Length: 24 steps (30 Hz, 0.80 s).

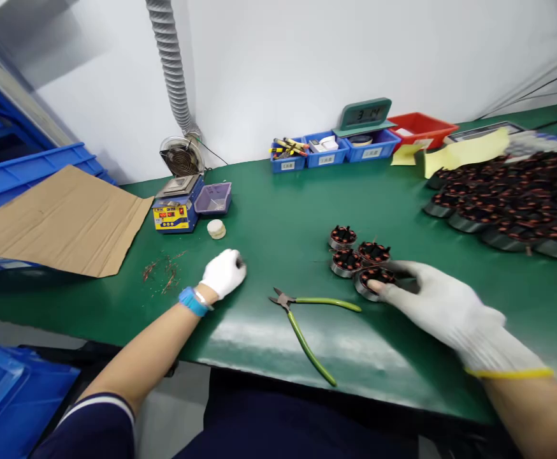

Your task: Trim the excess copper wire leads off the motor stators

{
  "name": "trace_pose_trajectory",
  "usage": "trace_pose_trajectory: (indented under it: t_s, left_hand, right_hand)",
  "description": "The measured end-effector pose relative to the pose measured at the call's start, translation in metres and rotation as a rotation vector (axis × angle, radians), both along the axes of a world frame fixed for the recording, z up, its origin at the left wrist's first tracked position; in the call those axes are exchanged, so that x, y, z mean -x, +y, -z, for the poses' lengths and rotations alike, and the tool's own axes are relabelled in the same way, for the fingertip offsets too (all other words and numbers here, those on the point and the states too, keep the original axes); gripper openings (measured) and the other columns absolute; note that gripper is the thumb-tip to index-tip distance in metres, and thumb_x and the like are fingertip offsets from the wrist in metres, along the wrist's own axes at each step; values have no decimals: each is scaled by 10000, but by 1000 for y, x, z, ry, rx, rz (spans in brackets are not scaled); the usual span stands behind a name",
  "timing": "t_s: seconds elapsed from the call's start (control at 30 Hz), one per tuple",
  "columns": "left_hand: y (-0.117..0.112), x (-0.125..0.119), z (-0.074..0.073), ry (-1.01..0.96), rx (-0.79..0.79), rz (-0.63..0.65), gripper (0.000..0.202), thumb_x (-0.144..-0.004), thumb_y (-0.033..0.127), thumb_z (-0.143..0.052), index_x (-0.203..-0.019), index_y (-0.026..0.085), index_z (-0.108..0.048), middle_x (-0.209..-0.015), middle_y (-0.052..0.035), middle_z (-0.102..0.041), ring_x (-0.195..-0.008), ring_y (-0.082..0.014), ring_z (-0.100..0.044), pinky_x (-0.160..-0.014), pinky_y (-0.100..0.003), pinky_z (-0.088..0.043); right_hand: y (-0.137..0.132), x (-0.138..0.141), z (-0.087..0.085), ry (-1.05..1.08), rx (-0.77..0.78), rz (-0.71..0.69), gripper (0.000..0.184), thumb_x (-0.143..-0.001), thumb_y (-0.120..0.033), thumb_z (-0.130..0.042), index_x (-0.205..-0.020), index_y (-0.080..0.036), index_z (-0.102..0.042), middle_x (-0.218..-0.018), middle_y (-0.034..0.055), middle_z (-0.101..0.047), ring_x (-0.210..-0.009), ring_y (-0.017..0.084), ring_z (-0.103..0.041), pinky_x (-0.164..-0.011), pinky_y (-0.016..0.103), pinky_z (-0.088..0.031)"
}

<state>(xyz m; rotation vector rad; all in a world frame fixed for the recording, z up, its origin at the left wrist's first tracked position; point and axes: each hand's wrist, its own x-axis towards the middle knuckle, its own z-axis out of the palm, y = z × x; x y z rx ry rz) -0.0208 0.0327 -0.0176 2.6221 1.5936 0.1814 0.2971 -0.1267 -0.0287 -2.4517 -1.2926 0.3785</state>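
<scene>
My left hand (224, 272), in a white glove with a blue wristband, rests on the green table (269, 210) curled into a loose fist; whether it holds anything is hidden. My right hand (431, 299), also gloved, reaches from the right and its fingers close on the nearest motor stator (371, 280), a round part with copper windings. Three more stators (350, 248) sit in a cluster just behind it. Green-handled cutting pliers (307, 322) lie open on the table between my hands, touched by neither.
A solder pot with a fan and hose (180, 197) stands at the left, beside a cardboard sheet (63, 220). Wire scraps (164, 271) lie near my left hand. Small blue bins (326, 152), a red bin and a clock line the back. Several stators (512, 204) fill the right.
</scene>
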Motion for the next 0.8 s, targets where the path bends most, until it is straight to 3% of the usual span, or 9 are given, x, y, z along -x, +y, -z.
trace_pose_trajectory:
  t_s: [0.07,0.13,0.23,0.3,0.37,0.43,0.57,0.73,0.8]
  left_hand:
    - [1,21,-6,22,-34,-98,213,-856,230,-512,-962,124,-663,-1020,-164,-672,-979,-298,-676,-870,-409,-543]
    - [-1,17,-11,2,-75,-31,363,-858,307,-551,-1164,125,-624,-1227,-177,-628,-1145,-313,-619,-983,-429,-501]
    - [-8,-34,-11,-58,-18,392,702,-860,524,-570,-1426,131,-437,-1528,-180,-401,-1373,-332,-443,-1122,-450,-399]
    - [-13,-79,-6,-42,88,620,787,-878,610,-510,-1462,97,-389,-1575,-198,-311,-1435,-353,-351,-1159,-465,-351]
    - [-19,-113,0,-15,133,721,802,-882,625,-500,-1461,81,-394,-1565,-201,-332,-1443,-370,-330,-1183,-494,-301]
    - [-22,-124,4,-3,142,735,810,-878,631,-502,-1457,74,-403,-1557,-207,-345,-1444,-379,-322,-1193,-522,-263]
    - [-18,-72,6,29,184,602,860,-859,676,-478,-1472,83,-373,-1576,-230,-286,-1467,-388,-271,-1186,-563,-243]
    - [-9,48,4,70,178,153,842,-857,651,-468,-1458,66,-396,-1575,-255,-253,-1479,-401,-224,-1195,-569,-211]
    - [-9,78,5,82,144,-27,885,-840,657,-467,-1451,22,-384,-1563,-290,-252,-1473,-425,-220,-1184,-578,-224]
  right_hand:
    - [-7,5,4,-1,-79,82,913,-667,-764,-577,-1398,-223,-490,-1187,149,-641,-959,329,-668,-806,470,-557]
    - [-9,10,5,-91,-154,112,1007,-634,-766,-595,-1484,-283,-355,-1437,152,-463,-1098,390,-608,-866,559,-523]
    - [6,15,5,-300,-182,-111,1043,-595,-718,-656,-1474,-235,-370,-1566,190,-230,-1313,465,-415,-990,589,-454]
    - [21,13,6,-409,-214,-327,996,-580,-640,-695,-1409,-143,-452,-1544,248,-225,-1378,482,-299,-1092,586,-361]
    - [33,7,7,-431,-243,-440,895,-618,-594,-664,-1362,-126,-496,-1501,238,-320,-1378,461,-304,-1122,588,-320]
    - [40,0,10,-369,-240,-462,812,-678,-577,-606,-1355,-141,-499,-1454,195,-415,-1366,414,-351,-1115,557,-357]
    - [41,-9,16,-283,-239,-476,769,-706,-586,-576,-1346,-165,-508,-1440,167,-444,-1368,398,-359,-1120,538,-380]
    - [43,-8,20,-241,-267,-478,771,-686,-598,-555,-1349,-208,-507,-1437,139,-455,-1355,411,-373,-1086,569,-419]
    - [47,-4,19,-231,-277,-478,766,-692,-585,-567,-1359,-216,-503,-1445,129,-452,-1359,414,-363,-1063,585,-435]
